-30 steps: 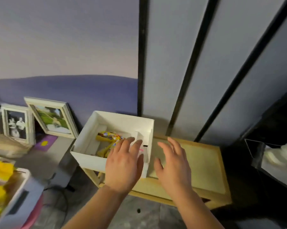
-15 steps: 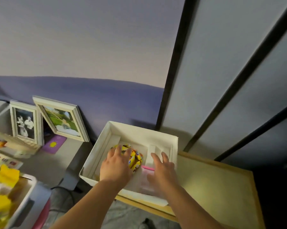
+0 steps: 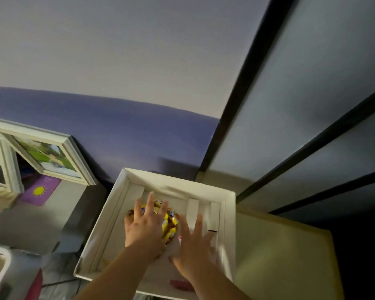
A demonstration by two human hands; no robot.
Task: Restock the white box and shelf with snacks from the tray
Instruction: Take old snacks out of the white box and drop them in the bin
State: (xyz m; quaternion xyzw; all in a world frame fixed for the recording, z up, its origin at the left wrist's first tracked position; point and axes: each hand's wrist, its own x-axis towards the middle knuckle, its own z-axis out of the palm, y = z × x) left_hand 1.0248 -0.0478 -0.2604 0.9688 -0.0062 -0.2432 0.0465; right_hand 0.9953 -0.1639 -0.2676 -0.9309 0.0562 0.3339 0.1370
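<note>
Yellow snack packets (image 3: 169,226) lie in the middle of the white box (image 3: 175,180), half hidden under the left hand (image 3: 144,231), which rests flat on them with fingers spread. The right hand (image 3: 196,245), blurred, fingers likewise spread and gripping nothing, is just beside them inside the box. The box sits on a pale wooden shelf top (image 3: 279,256) beside dark-framed panels (image 3: 290,105), with a white picture frame (image 3: 50,156) and a purple sun card (image 3: 39,190) to its left.

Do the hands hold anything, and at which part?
Nothing is gripped. The left hand lies spread over the yellow snacks; the right hand is open beside them.
</note>
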